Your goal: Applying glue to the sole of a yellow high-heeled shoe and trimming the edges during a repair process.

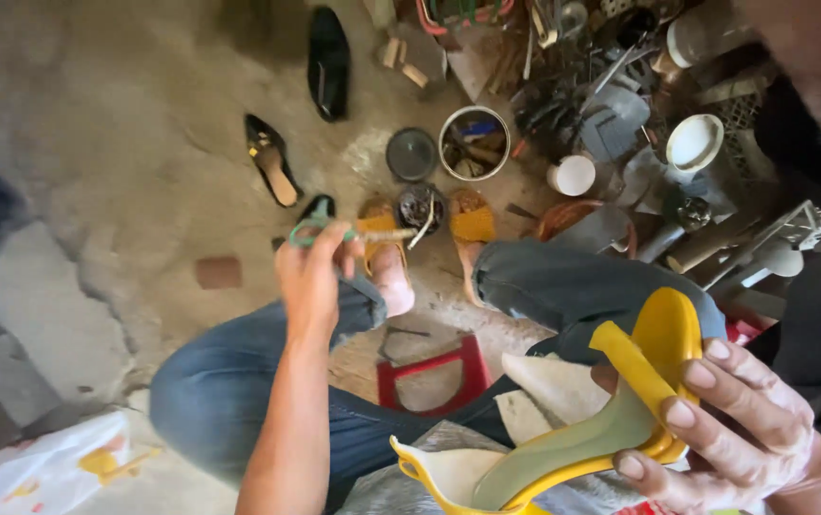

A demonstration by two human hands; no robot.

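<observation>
My left hand (310, 278) is raised over my left knee and grips a pair of scissors (353, 232) with green handles, blades pointing right. At the lower right, my right hand (739, 434) holds a yellow heeled shoe (641, 377) by its side, with the greenish insole facing up and the toe down by my lap. I sit with both legs in blue jeans and yellow sandals (472, 224) on my feet.
Black shoes (328, 62) (272, 157) lie on the concrete floor. A tin can of tools (474, 143), a round lid (411, 154) and white cups (573, 175) stand by my feet. Cluttered tools fill the upper right. A red stool frame (434, 372) shows between my legs, and a white bag (39, 467) lies lower left.
</observation>
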